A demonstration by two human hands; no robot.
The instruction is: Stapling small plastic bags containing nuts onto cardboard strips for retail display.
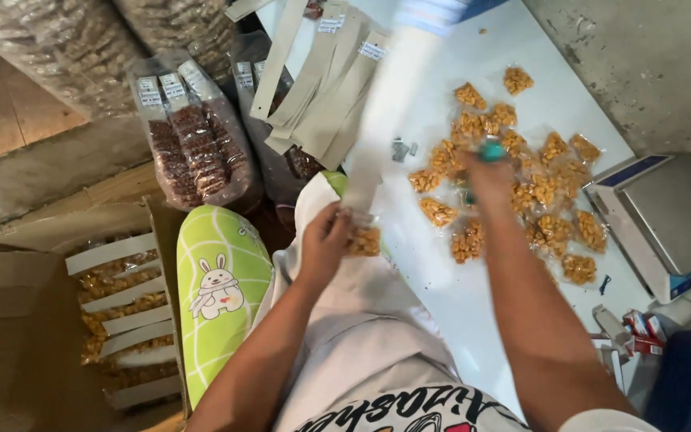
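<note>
Left hand [325, 240], seen from the head camera just below the frame's centre, is closed around the top of a small clear plastic packet of golden-brown snack pieces [364, 240], and a long pale card strip [384, 120], blurred, rises from that packet toward 12 o'clock. Right hand [485, 172], at about 2 o'clock from the left hand and well apart from it, is curled around a small teal tool [491, 150] whose kind I cannot tell; the hand is blurred too. It rests over a heap of similar clear packets of golden snack [549, 216] scattered on the white tabletop [441, 304], which spreads from 12 to 4 o'clock of that hand. At 3 o'clock of the heap stands a grey and white weighing scale with a blue edge [665, 220]. A fan of loose beige card strips [321, 80] lies at 11 o'clock of the left hand, and beside them, toward 9 o'clock, stand clear bags of reddish-brown snack [197, 152]. At 8 o'clock of the left hand sits a green cushion with a rabbit drawing [221, 288], and beyond it an open brown cardboard box of finished packets with white strips [113, 312].
</note>
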